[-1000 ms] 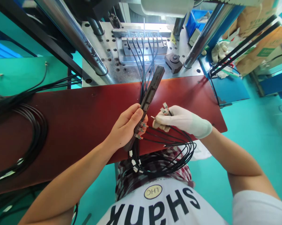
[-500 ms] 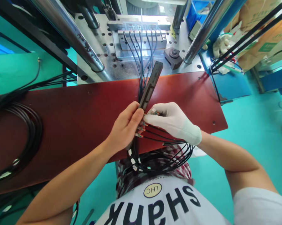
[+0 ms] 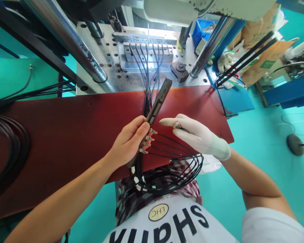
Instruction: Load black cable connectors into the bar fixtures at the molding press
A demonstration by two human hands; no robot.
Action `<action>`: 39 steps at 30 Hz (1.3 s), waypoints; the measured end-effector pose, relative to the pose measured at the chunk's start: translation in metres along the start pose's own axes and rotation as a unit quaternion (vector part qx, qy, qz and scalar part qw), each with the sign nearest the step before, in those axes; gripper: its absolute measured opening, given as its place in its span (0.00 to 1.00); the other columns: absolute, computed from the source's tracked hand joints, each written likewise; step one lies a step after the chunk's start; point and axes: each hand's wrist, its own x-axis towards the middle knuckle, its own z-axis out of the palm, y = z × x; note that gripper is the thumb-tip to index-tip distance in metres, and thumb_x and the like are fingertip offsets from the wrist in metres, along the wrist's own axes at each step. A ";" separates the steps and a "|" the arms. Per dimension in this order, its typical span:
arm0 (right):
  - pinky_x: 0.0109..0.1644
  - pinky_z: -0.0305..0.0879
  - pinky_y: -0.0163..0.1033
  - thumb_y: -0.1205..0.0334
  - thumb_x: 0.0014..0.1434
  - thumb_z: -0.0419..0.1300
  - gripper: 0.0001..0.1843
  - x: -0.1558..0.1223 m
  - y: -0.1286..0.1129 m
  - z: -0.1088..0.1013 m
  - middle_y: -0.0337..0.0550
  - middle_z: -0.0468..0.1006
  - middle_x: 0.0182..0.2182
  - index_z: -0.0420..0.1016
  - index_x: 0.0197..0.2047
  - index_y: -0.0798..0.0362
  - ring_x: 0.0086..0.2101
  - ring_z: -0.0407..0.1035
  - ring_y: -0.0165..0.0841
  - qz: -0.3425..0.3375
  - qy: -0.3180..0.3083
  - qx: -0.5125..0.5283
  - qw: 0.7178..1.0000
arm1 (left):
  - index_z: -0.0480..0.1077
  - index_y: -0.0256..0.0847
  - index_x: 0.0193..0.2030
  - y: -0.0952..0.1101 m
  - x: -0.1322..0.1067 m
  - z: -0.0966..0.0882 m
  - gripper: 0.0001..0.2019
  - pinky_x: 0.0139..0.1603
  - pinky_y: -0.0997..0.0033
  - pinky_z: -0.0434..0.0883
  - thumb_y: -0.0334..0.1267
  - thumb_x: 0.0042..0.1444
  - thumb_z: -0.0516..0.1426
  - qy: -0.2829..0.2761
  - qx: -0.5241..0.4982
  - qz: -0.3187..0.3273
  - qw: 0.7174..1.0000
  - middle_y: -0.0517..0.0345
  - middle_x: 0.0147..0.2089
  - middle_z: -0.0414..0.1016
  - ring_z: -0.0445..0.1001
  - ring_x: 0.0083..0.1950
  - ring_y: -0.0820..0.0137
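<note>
My bare left hand (image 3: 131, 140) is closed around a long dark slotted bar (image 3: 160, 103), which slants up and to the right above the red tabletop. Several small cable connectors (image 3: 146, 143) line the bar's right side beside my fingers, with thin black cables (image 3: 164, 152) running off to the right. In a white glove, my right hand (image 3: 198, 135) is a little right of the bar, not touching it. A small connector (image 3: 177, 125) with a metallic and reddish end sits between its fingers, and the forefinger points toward the bar. A looped cable bundle (image 3: 172, 187) with white tags hangs over my lap.
Beyond the red tabletop (image 3: 103, 114), a metal fixture (image 3: 148, 54) holds several cable ends on a perforated steel plate between polished posts (image 3: 72, 42). A coil of black cable (image 3: 17, 148) lies at left. A blue bin (image 3: 201, 30) and paper bags (image 3: 263, 57) are at right.
My right hand has drawn away from the bar to the right, its forefinger straightening, and the connector shows between its fingers. My left hand keeps its grip on the bar. The view has shifted slightly.
</note>
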 end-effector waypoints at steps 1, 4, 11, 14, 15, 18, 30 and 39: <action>0.52 0.64 0.37 0.63 0.69 0.52 0.22 -0.001 0.003 0.001 0.43 0.71 0.41 0.70 0.64 0.50 0.41 0.67 0.28 0.005 0.014 0.017 1.000 | 0.61 0.39 0.38 0.000 0.000 0.000 0.20 0.21 0.81 0.65 0.56 0.64 0.53 -0.001 -0.003 0.002 1.000 0.61 0.32 0.66 0.67 0.26 0.78; 0.45 0.67 0.33 0.61 0.60 0.65 0.21 -0.001 0.010 0.009 0.42 0.75 0.41 0.74 0.56 0.54 0.39 0.69 0.27 0.046 0.086 0.153 0.983 | 0.61 0.40 0.38 -0.002 0.001 -0.001 0.19 0.20 0.80 0.64 0.56 0.63 0.54 -0.006 -0.014 0.001 1.000 0.61 0.30 0.64 0.65 0.25 0.78; 0.40 0.70 0.34 0.60 0.50 0.73 0.14 0.006 0.010 0.024 0.43 0.79 0.37 0.79 0.38 0.57 0.35 0.72 0.30 0.051 0.168 0.232 0.957 | 0.60 0.40 0.37 -0.002 0.000 0.000 0.19 0.20 0.80 0.64 0.55 0.63 0.54 -0.016 -0.017 -0.005 1.000 0.60 0.30 0.64 0.66 0.25 0.78; 0.37 0.66 0.32 0.58 0.53 0.71 0.13 0.013 0.003 0.027 0.42 0.78 0.34 0.82 0.38 0.57 0.33 0.70 0.27 -0.016 0.171 0.145 0.974 | 0.59 0.39 0.36 0.000 -0.001 0.000 0.19 0.21 0.80 0.65 0.55 0.64 0.54 -0.019 -0.009 -0.004 1.000 0.60 0.31 0.64 0.68 0.26 0.77; 0.35 0.64 0.32 0.58 0.53 0.71 0.12 0.015 0.001 0.028 0.41 0.77 0.33 0.82 0.39 0.57 0.32 0.69 0.26 -0.032 0.167 0.125 0.977 | 0.59 0.39 0.36 0.001 -0.001 0.000 0.19 0.20 0.80 0.66 0.55 0.64 0.54 -0.022 -0.010 -0.004 1.000 0.60 0.31 0.64 0.68 0.26 0.77; 0.32 0.58 0.31 0.59 0.57 0.68 0.10 0.018 -0.003 0.027 0.37 0.72 0.28 0.80 0.36 0.58 0.29 0.63 0.23 -0.022 0.138 0.140 0.980 | 0.60 0.39 0.38 0.002 -0.002 0.000 0.19 0.21 0.82 0.66 0.55 0.64 0.53 -0.030 -0.025 -0.008 0.999 0.61 0.31 0.64 0.68 0.26 0.78; 0.29 0.54 0.31 0.52 0.65 0.58 0.20 0.026 -0.005 0.027 0.36 0.66 0.24 0.68 0.29 0.60 0.27 0.58 0.23 0.068 0.013 0.264 0.962 | 0.61 0.39 0.38 0.004 -0.003 0.000 0.19 0.21 0.82 0.64 0.55 0.65 0.52 -0.042 -0.005 -0.007 0.999 0.60 0.31 0.64 0.67 0.26 0.78; 0.29 0.56 0.30 0.53 0.64 0.58 0.18 0.024 -0.009 0.032 0.37 0.66 0.24 0.70 0.29 0.60 0.27 0.60 0.24 0.066 0.047 0.259 0.962 | 0.61 0.41 0.40 0.001 -0.002 0.002 0.18 0.21 0.79 0.65 0.56 0.64 0.53 -0.036 -0.001 -0.021 0.999 0.60 0.32 0.65 0.67 0.26 0.76</action>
